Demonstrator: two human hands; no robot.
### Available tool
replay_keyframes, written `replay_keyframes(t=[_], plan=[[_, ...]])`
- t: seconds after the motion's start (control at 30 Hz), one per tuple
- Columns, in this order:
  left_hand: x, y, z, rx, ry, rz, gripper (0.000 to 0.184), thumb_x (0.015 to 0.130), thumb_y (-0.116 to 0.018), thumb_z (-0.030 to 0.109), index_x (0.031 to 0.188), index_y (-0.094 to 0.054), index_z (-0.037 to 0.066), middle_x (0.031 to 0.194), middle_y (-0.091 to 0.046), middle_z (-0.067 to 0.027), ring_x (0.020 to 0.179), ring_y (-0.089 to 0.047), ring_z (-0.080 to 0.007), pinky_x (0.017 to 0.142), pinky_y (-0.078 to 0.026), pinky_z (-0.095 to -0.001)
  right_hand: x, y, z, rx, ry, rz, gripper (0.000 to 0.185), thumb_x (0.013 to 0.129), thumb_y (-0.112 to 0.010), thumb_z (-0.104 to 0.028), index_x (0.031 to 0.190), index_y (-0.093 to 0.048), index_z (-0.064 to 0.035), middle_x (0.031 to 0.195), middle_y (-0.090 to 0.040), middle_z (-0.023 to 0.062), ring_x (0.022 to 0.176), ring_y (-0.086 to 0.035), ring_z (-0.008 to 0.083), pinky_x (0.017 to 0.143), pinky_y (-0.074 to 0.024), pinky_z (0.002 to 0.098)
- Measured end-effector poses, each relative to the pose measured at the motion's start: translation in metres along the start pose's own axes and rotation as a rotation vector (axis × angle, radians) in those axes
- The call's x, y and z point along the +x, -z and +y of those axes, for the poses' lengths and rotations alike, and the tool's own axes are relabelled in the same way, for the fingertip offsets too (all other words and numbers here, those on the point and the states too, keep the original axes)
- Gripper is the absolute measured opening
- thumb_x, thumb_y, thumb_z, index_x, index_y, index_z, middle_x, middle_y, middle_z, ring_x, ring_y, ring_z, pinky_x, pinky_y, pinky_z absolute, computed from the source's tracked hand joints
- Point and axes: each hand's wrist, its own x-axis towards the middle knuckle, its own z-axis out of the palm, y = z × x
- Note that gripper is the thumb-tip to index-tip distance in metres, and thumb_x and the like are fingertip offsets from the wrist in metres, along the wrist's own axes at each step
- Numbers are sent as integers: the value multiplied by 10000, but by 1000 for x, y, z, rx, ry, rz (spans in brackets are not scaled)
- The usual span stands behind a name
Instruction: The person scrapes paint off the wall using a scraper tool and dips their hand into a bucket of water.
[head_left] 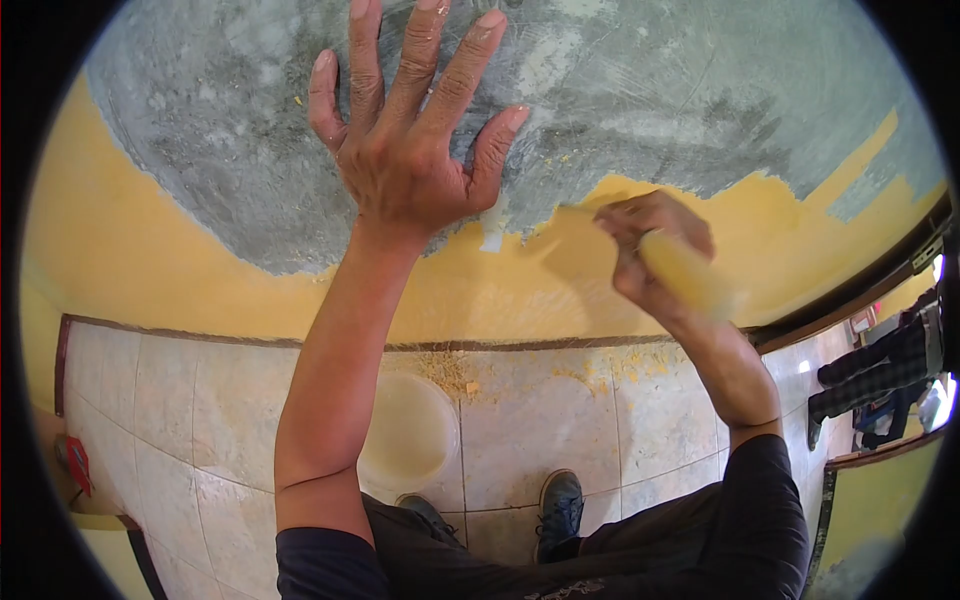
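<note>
My left hand (410, 150) lies with spread fingers against the bare grey part of the wall (240, 130). My right hand (660, 235) is closed around a scraper (685, 275) with a pale yellowish handle, smeared by motion. Its blade points left, at the ragged edge where the yellow paint (480, 300) meets the grey surface; whether it touches the wall I cannot tell. A small whitish patch (491, 242) shows on the paint edge between my hands.
Yellow paint flakes (455, 375) are scattered on the tiled floor (540, 430) along the wall's base. A round whitish tub (408, 430) stands below my left forearm. A red object (77, 465) is at far left. Another person's legs (875, 370) show through a doorway at right.
</note>
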Motion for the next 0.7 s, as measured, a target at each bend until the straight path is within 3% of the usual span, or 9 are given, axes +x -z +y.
replay_keyframes(t=[0.07,0.17,0.33,0.43,0.57,0.63,0.67,0.7], plan=[[-3,1,1,3,12,0,500,923,-568,478,1263,-684,130,1440,-540,-136,1423,-351,-418,1166,-129,-503,0,-7,3,76,-3,103,200,699,-758,60,771,-600,-38,731,-660,89,644,-678,249,549,-538,333],[-1,3,2,13,4,-23,500,922,-568,475,1264,-682,128,1444,-535,-137,1423,-348,-421,1165,-132,-505,5,1,0,5,122,18,222,682,-773,69,778,-602,-34,725,-657,83,624,-670,235,536,-531,321],[0,4,3,20,8,-26,498,917,-572,459,1263,-681,118,1438,-538,-153,1421,-346,-430,1160,-140,-503,-1,-2,3,-29,100,33,233,679,-788,45,770,-590,-37,695,-641,84,575,-638,234,506,-506,318],[1,4,3,24,5,-26,494,913,-574,447,1260,-682,112,1432,-541,-161,1421,-344,-435,1158,-141,-506,3,0,3,-5,27,152,235,676,-777,57,768,-583,-38,680,-628,91,556,-622,235,498,-496,320],[0,-1,1,17,-10,-11,490,908,-579,433,1263,-679,110,1433,-540,-162,1422,-342,-437,1154,-143,-514,-2,4,6,6,119,82,195,757,-677,149,799,-612,-30,759,-692,105,671,-698,249,587,-549,309],[-3,-9,-1,31,-48,99,529,876,-625,493,1322,-641,208,1415,-576,-54,1402,-407,-336,1148,-109,-421,-11,-1,12,94,-50,-3,197,768,-678,148,798,-600,-31,762,-693,103,687,-702,242,593,-552,315],[-3,-9,-2,32,-56,104,529,876,-625,493,1322,-641,208,1415,-576,-54,1402,-407,-336,1148,-109,-421,-8,7,1,-64,7,-154,189,793,-677,135,796,-592,-33,764,-693,101,699,-704,222,606,-555,321],[-3,-10,-3,18,-59,113,530,875,-627,493,1322,-640,209,1415,-575,-54,1403,-406,-336,1149,-107,-421,-5,7,0,-65,12,-147,189,793,-677,135,796,-592,-33,764,-693,101,699,-704,222,606,-555,321]])
